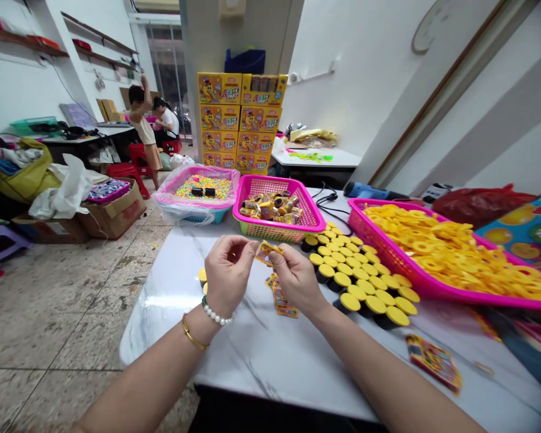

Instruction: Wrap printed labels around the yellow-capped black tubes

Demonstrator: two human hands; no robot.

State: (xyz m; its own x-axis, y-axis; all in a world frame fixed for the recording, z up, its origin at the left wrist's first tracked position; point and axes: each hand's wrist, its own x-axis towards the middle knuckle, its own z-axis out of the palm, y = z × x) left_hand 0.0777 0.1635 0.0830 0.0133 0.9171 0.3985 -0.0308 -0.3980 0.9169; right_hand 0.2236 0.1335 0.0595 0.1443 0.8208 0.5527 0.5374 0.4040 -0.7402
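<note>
My right hand [295,275] pinches a small yellow printed wrapper [265,252] between thumb and fingers, above the table. My left hand [228,264], with a pearl bracelet and a gold bangle at the wrist, has thumb and forefinger closed at the wrapper's left edge. Below the hands, several flat printed wrappers [283,300] lie on the white marbled table [243,355]. To the right stand many black cups with yellow lids [356,276] in close rows. A couple of yellow lids [202,275] show partly behind my left hand.
Behind the hands are a pink basket [313,224] of wrapped cups and a lined tub [162,195] of colourful beads. A long pink tray [379,252] holds yellow rings. A wrapper stack [435,362] lies front right. Yellow cartons [219,118] and two people are farther back.
</note>
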